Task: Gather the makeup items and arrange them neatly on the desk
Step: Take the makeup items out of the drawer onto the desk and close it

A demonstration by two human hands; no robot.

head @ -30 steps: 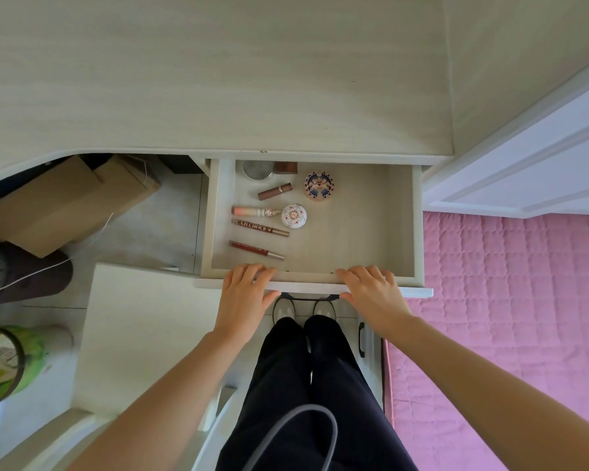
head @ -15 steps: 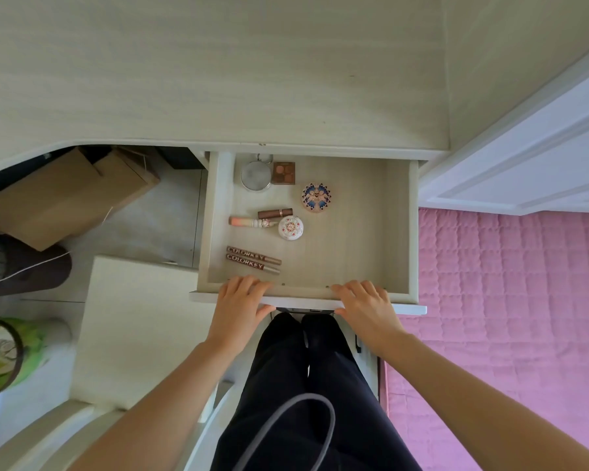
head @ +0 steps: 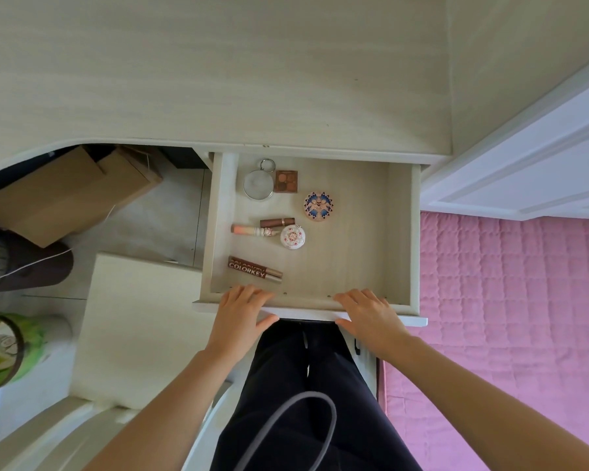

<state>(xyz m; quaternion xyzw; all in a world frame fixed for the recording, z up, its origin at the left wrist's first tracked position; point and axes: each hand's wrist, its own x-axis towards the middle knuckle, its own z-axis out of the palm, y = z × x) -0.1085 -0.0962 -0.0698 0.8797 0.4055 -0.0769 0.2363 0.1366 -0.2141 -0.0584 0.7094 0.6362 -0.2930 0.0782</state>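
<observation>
The big pale desk [head: 218,69] fills the top of the view, and its top is where the makeup should end up. Under its front edge the drawer [head: 400,232] sticks out toward the person. It has come out farther than it was a second ago, so more of the back of it shows now. That means all the makeup can be reached.

The left hand [head: 240,312] and the right hand [head: 368,316] both hold the drawer's front edge. The fingers curl over the top of the edge and the thumbs sit under it. Neither hand holds any makeup yet.

All the makeup lies in the left half of the drawer. At the back is a round mirror [head: 258,184] with a ring, touching a small brown eyeshadow box [head: 286,181]. To the right of them is a round patterned compact [head: 319,205]. In the middle a brown lipstick [head: 277,222] lies just above a peach tube [head: 252,230], next to a little white round pot [head: 292,236]. At the front two Colorkey tubes [head: 255,269] now lie side by side; they slid together as the drawer moved.

The opening looks about done. Next the hands likely let go and lift the things out.
</observation>
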